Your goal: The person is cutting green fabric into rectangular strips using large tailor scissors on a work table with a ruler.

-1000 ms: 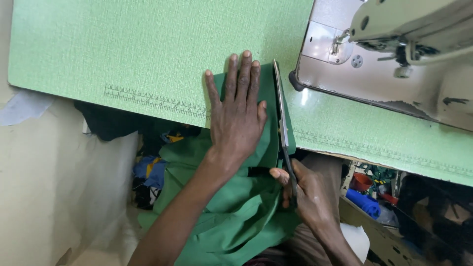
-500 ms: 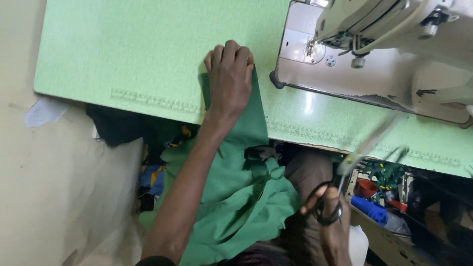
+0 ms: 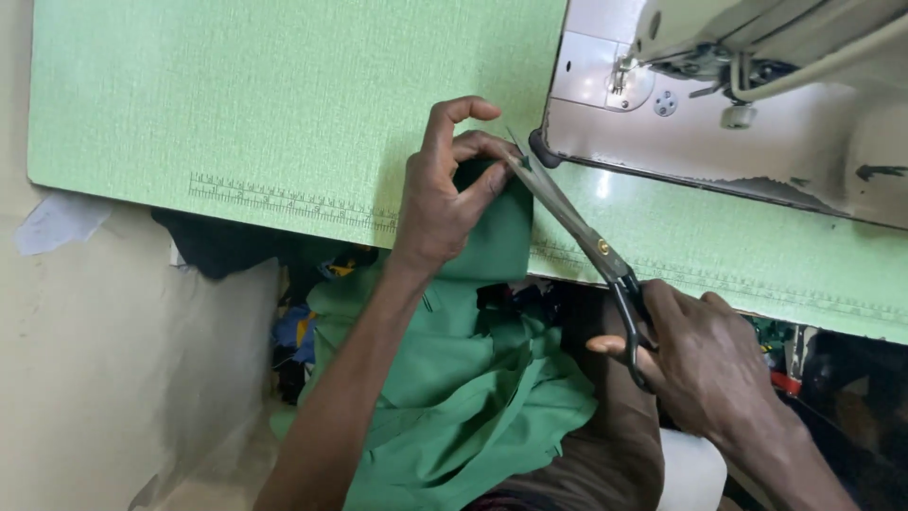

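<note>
Scissors meeting green cloth at the edge of a sewing table.

Pale green table top [image 3: 236, 114] with a printed ruler strip along its near edge fills the left; green cloth [image 3: 473, 378] hangs from that edge down into the person's lap. Left hand [image 3: 445, 189] pinches the cloth's top corner on the table, thumb and fingers closed on it, forefinger arched above. Scissors [image 3: 577, 237] slant up from the right hand [image 3: 709, 369], whose fingers are curled through the handles, blade tips touching the pinched corner. Sewing machine [image 3: 738, 104] stands at the upper right, just beside the tips.
</note>
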